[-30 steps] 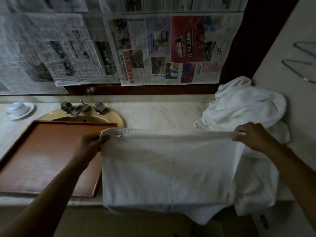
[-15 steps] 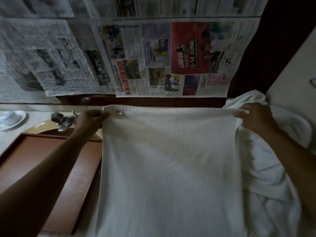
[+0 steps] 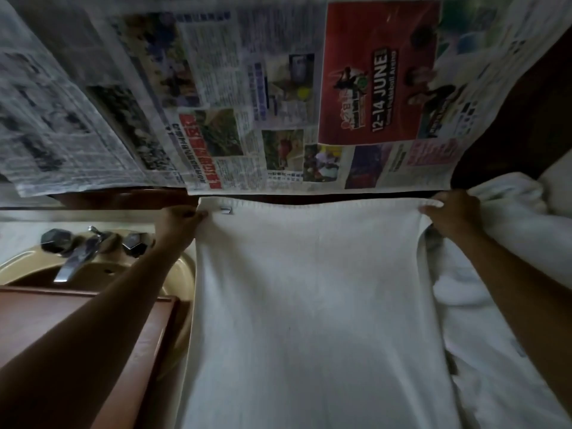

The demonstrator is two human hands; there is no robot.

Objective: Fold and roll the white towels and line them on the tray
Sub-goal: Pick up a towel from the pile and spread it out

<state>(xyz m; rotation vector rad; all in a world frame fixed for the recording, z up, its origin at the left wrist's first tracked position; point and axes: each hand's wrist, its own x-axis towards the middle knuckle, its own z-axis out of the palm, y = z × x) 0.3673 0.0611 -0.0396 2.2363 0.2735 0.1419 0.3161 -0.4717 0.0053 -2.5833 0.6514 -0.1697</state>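
Nearest: white towel (image 3: 309, 320) hangs flat in front of the person, filling the centre & bottom of the view, lower end cut off by the frame edge. It blocks most of what lies behind it. Both forearms come in from the bottom corners.

Under the left forearm a brown tray (image 3: 34, 314) sits just left of the towel, overlapping the near side of a yellowish sink (image 3: 181, 274); the arm covers much of the tray. On the right, a crumpled heap of other white towels (image 3: 495, 289), partly hidden behind the held towel & the right forearm.

Mid: chrome tap (image 3: 74, 258) w/ two dark knobs at the sink's back rim, pale counter (image 3: 62, 216) behind.

The towel's top hem is stretched level btwn the hands. The left hand (image 3: 181, 222) pinches the left corner, fingers curled on the hem. The right hand (image 3: 448, 215) grips the right corner, fingers curled over the edge. Small tag (image 3: 226, 209) on the hem, just beside the left hand.

Far: newspaper sheets (image 3: 216, 103) cover the wall, incl. a red ad (image 3: 380, 72) reading "12-14 JUNE". Their lower edge sits just above the hem, w/ a dark strip showing btwn.
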